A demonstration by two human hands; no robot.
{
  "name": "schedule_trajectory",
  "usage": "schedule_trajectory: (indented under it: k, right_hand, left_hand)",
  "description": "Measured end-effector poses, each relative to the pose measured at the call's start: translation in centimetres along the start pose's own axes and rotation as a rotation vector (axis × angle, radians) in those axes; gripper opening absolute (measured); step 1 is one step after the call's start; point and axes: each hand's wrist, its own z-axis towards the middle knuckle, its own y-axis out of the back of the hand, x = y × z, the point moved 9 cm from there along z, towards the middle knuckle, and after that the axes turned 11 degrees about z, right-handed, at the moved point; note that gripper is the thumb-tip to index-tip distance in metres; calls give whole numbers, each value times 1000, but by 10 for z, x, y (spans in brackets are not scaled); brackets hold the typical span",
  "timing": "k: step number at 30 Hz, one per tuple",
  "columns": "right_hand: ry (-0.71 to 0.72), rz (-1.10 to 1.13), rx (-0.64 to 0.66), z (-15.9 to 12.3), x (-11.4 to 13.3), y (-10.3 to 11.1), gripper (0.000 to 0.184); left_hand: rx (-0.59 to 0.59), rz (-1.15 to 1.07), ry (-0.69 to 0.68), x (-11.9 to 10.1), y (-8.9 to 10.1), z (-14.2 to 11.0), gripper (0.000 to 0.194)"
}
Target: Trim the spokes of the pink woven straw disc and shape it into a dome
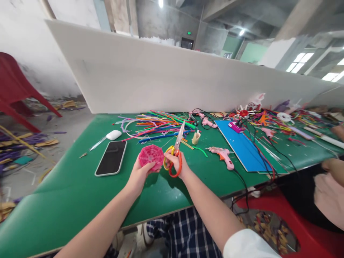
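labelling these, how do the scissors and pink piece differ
The scissors are long and pointed; the pink piece is broad and many-sided. The scissors have orange and yellow handles; the piece is pink. The right hand holds the scissors, the left hand the piece. Both are above the table.

The pink piece (151,153) partly hides the left hand (140,172)

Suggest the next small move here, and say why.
Perhaps turn the scissors toward the pink piece: the right hand holds them by the handles, but the blades point away from the piece, which the left hand holds close by.
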Motion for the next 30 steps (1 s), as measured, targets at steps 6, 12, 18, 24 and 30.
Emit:
schedule_trajectory:
  k: [6, 12, 18, 24, 30]
  right_hand:
    - [2, -31, 41, 5, -6, -6, 22]
    - [-13, -57, 93, 4, -7, -13, 24]
    - [-25, -89, 110, 5, -11, -14, 23]
    - [-15, -129, 91, 6, -11, -13, 28]
    - [13, -171, 55, 1, -2, -8, 27]
  left_hand:
    - [34, 5, 69, 7, 1, 3, 47]
    - [-7, -30, 87, 8, 9, 5, 35]
    - [-14, -30, 65, 9, 12, 7, 29]
    - [-47, 65, 47, 8, 13, 6, 33]
    - [47, 68, 21, -5, 0, -3, 55]
